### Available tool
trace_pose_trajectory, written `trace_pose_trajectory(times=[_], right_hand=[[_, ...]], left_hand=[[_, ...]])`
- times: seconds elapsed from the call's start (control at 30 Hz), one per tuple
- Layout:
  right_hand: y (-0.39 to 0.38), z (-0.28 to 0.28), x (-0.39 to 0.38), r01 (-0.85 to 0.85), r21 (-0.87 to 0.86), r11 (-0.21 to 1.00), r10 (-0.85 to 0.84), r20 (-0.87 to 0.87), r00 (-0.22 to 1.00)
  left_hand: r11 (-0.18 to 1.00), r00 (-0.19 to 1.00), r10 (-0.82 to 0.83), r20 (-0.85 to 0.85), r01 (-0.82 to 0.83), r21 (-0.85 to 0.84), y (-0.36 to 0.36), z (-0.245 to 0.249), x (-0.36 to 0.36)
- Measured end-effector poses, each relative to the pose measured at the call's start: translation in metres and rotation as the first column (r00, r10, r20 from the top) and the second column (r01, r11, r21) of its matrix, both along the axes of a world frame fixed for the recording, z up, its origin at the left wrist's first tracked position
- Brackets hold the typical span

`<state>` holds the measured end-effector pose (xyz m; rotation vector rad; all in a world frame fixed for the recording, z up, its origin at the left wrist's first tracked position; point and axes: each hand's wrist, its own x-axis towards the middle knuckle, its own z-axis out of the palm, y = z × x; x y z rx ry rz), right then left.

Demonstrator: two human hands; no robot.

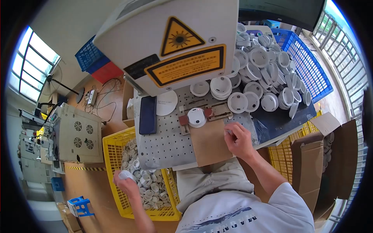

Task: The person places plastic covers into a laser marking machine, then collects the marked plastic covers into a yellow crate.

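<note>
I find the left hand (126, 185) grasping a white lid (127, 175) above the yellow basket (108, 155). The right hand (238, 143) curls near the cardboard (211, 145); I cannot tell whether it holds anything. The housing (155, 40) obstructs the rear tabletop (163, 145); heaped lids (268, 70) crowd its right.
</note>
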<state>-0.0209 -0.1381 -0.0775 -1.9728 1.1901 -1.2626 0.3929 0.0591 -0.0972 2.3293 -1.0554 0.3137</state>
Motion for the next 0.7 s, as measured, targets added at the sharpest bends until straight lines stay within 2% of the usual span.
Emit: trace_pose_trajectory(times=[0.03, 0.07, 0.1, 0.13, 0.17, 0.2, 0.23, 0.27, 0.3, 0.33, 0.4, 0.43, 0.47, 0.53, 0.6, 0.67, 0.7], right_hand=[[-0.001, -0.001, -0.013, -0.015, 0.018, 1.0, 0.015, 0.009, 1.0], [-0.007, 0.0, -0.025, 0.044, 0.067, 0.997, -0.041, -0.047, 0.998], [-0.017, 0.003, -0.034, 0.106, 0.1, 0.989, -0.095, -0.107, 0.99], [-0.026, 0.003, -0.039, 0.094, 0.097, 0.991, -0.084, -0.1, 0.991], [-0.033, 0.001, -0.042, 0.149, 0.03, 0.988, -0.14, -0.205, 0.969], [-0.037, 0.0, -0.045, 0.2, -0.044, 0.979, -0.204, -0.302, 0.931], [-0.039, 0.002, -0.043, 0.222, -0.012, 0.975, -0.212, -0.347, 0.914], [-0.042, -0.001, -0.042, 0.22, -0.016, 0.975, -0.213, -0.342, 0.915], [-0.044, -0.007, -0.04, 0.241, -0.054, 0.969, -0.244, -0.377, 0.894], [-0.045, -0.012, -0.038, 0.262, -0.094, 0.96, -0.277, -0.413, 0.868], [-0.044, -0.016, -0.037, 0.27, -0.113, 0.956, -0.293, -0.398, 0.87], [-0.043, -0.016, -0.04, 0.277, -0.124, 0.953, -0.303, -0.381, 0.873], [-0.04, -0.013, -0.042, 0.293, -0.134, 0.947, -0.322, -0.393, 0.861], [-0.031, -0.01, -0.046, 0.218, -0.169, 0.961, -0.259, -0.285, 0.923], [-0.016, 0.0, -0.049, 0.198, -0.13, 0.971, -0.228, -0.278, 0.933], [-0.001, 0.01, -0.045, 0.05, 0.092, 0.995, -0.047, -0.029, 0.998], [0.003, 0.013, -0.044, 0.048, 0.102, 0.994, -0.045, -0.031, 0.998]], left_hand=[[0.993, 0.968, 0.032, 0.247, -0.06, 0.103, 0.026, -0.014, 0.032], [0.973, 0.877, 0.032, 0.48, -0.137, 0.185, 0.043, -0.023, 0.049], [0.971, 0.872, 0.043, 0.488, -0.15, 0.183, 0.035, -0.008, 0.033], [0.989, 0.949, 0.043, 0.313, -0.084, 0.119, 0.019, 0.003, 0.017], [0.999, 0.991, 0.023, 0.128, -0.029, 0.04, -0.003, 0.014, -0.003], [0.997, 0.996, -0.074, -0.04, 0.073, -0.017, -0.028, 0.019, -0.025], [0.982, 0.963, -0.183, -0.199, 0.167, -0.093, -0.058, 0.022, -0.053], [0.938, 0.938, -0.344, -0.045, 0.342, -0.054, -0.09, 0.039, -0.095], [0.891, 0.888, -0.453, -0.077, 0.452, -0.032, -0.117, 0.039, -0.121], [0.795, 0.795, -0.607, 0.016, 0.607, -0.011, -0.144, 0.036, -0.146], [0.645, 0.633, -0.753, 0.178, 0.764, 0.012, -0.193, 0.023, -0.186], [0.632, 0.623, -0.763, 0.175, 0.775, -0.003, -0.212, 0.013, -0.201], [0.616, 0.603, -0.782, 0.16, 0.786, 0.05, -0.229, 0.003, -0.214], [0.582, 0.569, -0.811, 0.134, 0.807, 0.099, -0.243, -0.008, -0.228], [0.562, 0.527, -0.827, 0.195, 0.777, 0.283, -0.246, -0.017, -0.23], [0.531, 0.493, -0.847, 0.199, 0.803, 0.272, -0.232, -0.024, -0.229], [0.464, 0.432, -0.886, 0.171, 0.839, 0.285, -0.212, -0.016, -0.233]])
